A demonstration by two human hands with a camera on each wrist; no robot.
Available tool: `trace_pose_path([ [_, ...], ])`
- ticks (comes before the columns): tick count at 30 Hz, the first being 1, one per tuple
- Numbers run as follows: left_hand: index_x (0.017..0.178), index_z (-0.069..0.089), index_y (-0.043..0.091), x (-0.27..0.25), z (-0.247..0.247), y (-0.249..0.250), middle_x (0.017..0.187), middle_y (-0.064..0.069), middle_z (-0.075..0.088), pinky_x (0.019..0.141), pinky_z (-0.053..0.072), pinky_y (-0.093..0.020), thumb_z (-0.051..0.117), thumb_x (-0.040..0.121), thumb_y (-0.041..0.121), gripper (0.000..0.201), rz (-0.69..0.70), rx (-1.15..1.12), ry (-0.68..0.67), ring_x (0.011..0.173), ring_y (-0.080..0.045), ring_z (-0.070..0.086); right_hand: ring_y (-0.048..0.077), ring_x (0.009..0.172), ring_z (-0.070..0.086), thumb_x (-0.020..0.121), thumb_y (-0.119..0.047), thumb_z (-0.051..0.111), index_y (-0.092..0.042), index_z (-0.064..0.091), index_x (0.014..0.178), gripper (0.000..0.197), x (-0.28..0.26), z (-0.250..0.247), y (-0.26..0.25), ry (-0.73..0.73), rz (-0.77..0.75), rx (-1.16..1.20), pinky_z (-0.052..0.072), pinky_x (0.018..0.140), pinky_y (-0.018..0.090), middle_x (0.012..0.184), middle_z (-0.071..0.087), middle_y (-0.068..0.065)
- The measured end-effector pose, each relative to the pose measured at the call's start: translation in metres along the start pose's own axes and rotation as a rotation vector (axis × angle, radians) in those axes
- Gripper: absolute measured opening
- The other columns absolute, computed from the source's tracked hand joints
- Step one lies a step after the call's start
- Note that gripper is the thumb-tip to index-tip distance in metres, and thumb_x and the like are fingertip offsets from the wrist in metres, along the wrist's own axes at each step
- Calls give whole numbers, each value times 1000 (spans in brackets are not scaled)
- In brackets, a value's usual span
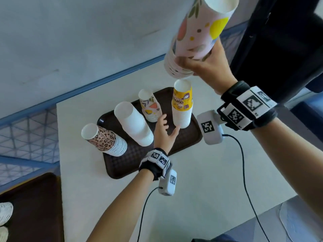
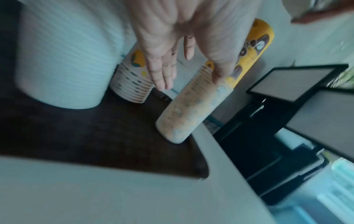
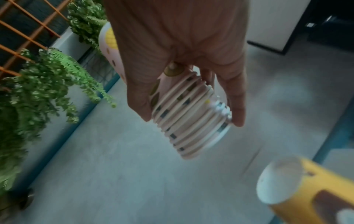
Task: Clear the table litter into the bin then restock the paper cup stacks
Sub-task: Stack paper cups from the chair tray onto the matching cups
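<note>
On the white table a dark brown tray (image 1: 190, 137) bears several upside-down paper cup stacks: a leopard-print stack (image 1: 104, 139), a plain white stack (image 1: 134, 124), a short pink patterned stack (image 1: 151, 106) and a tall stack topped with a yellow cup (image 1: 182, 103). My right hand (image 1: 202, 65) grips a pink patterned cup stack (image 1: 197, 34) high above the yellow-topped one; the rims show between my fingers (image 3: 236, 97). My left hand (image 1: 164, 130) hovers open over the tray, between the pink stack (image 2: 132, 81) and the yellow-topped stack (image 2: 191, 106).
The table's left edge borders a blue-framed mesh railing (image 1: 28, 133). A second dark tray (image 1: 33, 206) lies low at the left. Black furniture (image 1: 279, 41) stands at the right. Hanging green plants (image 3: 47, 78) show in the right wrist view.
</note>
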State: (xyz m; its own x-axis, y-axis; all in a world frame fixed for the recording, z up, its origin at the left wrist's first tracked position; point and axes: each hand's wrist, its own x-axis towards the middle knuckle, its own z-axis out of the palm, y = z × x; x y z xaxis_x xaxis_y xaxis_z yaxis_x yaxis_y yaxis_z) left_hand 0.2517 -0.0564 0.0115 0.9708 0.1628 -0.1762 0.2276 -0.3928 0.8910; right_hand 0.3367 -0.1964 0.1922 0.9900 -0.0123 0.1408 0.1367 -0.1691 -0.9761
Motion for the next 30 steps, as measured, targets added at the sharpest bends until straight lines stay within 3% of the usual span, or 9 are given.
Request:
trace_pose_path([
  [3,123,50,10,-36,-15,-34,122,-11,55,88,46,-24,66,82,15,44,38,211,-94,100,-16,55,15,103,62,61,-24,82,-9,43,121,73,3,41,-3,-103,25,13,53,90,26,114,63,2],
  [7,123,52,12,-79,-34,-71,125,-8,52,96,46,-37,64,82,17,43,64,535,-326,115,-22,52,23,103,62,51,-29,79,-8,43,121,81,6,96,14,-120,108,13,52,93,43,113,63,7],
  [11,134,39,22,-115,-51,-105,147,-3,29,107,35,-34,62,83,31,57,9,790,-504,138,-18,28,26,107,59,56,-28,80,-12,41,123,79,12,125,46,-91,196,-64,49,94,47,119,60,9],
  [16,140,29,25,-140,-71,-128,156,-5,5,118,16,-30,63,81,35,69,-20,871,-491,146,-16,5,29,111,55,62,-25,80,-13,39,127,78,14,140,74,-78,240,-137,48,95,42,122,57,12],
  [23,139,30,26,-140,-72,-129,156,-5,4,119,18,-33,66,79,34,71,-26,855,-475,146,-17,9,28,111,55,61,-22,81,-11,36,128,82,15,151,93,-151,297,-146,47,88,34,123,55,13],
  [27,139,30,25,-140,-73,-130,156,-5,5,117,18,-31,66,80,34,70,-9,854,-472,145,-17,11,32,127,44,53,-35,83,-19,12,143,116,9,149,96,-219,399,-135,41,104,46,141,40,16],
  [30,139,31,25,-140,-74,-129,156,-4,6,116,19,-31,65,80,34,69,-6,839,-473,145,-17,11,31,135,34,69,-28,76,-18,9,145,102,6,146,81,-137,332,-115,32,109,41,148,30,17],
])
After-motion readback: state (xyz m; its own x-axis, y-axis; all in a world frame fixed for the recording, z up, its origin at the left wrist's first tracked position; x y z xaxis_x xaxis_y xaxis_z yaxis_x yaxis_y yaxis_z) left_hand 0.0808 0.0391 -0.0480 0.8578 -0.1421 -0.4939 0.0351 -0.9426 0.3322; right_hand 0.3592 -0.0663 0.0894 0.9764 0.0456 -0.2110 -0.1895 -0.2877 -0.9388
